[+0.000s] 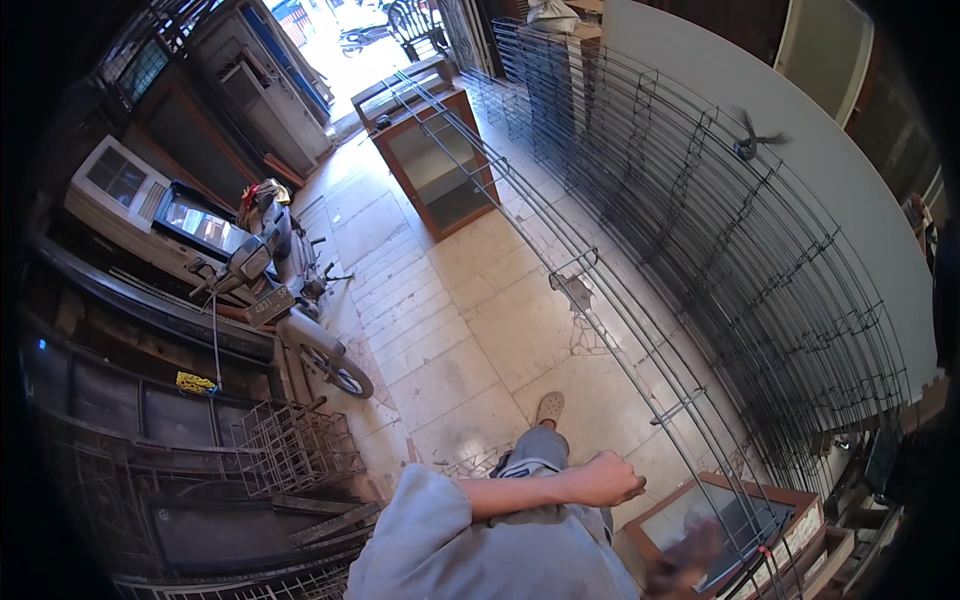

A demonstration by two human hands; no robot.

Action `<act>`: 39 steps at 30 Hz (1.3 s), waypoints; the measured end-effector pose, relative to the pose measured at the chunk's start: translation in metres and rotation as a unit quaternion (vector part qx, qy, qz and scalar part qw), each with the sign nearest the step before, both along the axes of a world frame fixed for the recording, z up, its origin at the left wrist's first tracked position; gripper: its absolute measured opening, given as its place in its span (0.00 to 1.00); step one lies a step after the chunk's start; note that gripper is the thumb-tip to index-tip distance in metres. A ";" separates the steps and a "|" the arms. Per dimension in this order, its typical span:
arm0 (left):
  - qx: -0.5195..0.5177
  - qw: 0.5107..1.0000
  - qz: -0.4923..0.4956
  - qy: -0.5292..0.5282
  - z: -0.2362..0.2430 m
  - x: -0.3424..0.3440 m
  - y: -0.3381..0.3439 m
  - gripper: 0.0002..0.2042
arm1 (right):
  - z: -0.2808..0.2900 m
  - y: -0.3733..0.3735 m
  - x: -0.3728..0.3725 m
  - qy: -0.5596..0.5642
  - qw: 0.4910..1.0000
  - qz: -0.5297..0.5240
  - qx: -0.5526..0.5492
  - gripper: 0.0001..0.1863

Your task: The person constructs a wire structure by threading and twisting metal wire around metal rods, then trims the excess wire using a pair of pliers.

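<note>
My left hand (610, 479) crosses in front of my body with its fingers closed; whether it holds something small is hidden. My right hand (690, 548) is smeared by motion at the lower right, over a wood-framed glass cabinet (720, 492); its fingers are unclear. Beside both hands a long cage of thin steel bars (620, 335), tied with short crosspieces, runs diagonally away from me. Its far end rests on a second wood-framed cabinet (425, 200), and its near end lies over the cabinet by my right hand, where a small red spot shows on the bars.
A motorbike (285, 280) stands at the left by leaning doors and windows and a wire rack (295, 450). On the right, many bent steel bar cages (720, 250) stand against a grey board (850, 220). Tiled floor (460, 370) leads to a bright doorway with a chair (410, 25).
</note>
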State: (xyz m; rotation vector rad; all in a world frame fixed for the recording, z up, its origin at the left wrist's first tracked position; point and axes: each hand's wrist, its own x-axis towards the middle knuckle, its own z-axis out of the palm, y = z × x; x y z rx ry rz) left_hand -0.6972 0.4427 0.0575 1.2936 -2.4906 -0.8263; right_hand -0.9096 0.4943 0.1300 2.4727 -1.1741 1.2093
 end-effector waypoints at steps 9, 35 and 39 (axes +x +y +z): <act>-0.084 0.996 0.000 -0.019 -0.001 0.010 -0.003 0.13 | -0.036 -0.029 0.057 -0.055 0.862 -0.016 0.503 0.16; 0.430 0.683 0.196 0.557 0.036 -0.002 -0.014 0.14 | -0.048 0.018 0.058 -0.391 0.820 -0.108 0.403 0.13; 0.464 0.646 0.192 0.575 0.035 0.005 -0.016 0.12 | -0.048 0.019 0.068 -0.395 0.817 -0.125 0.402 0.13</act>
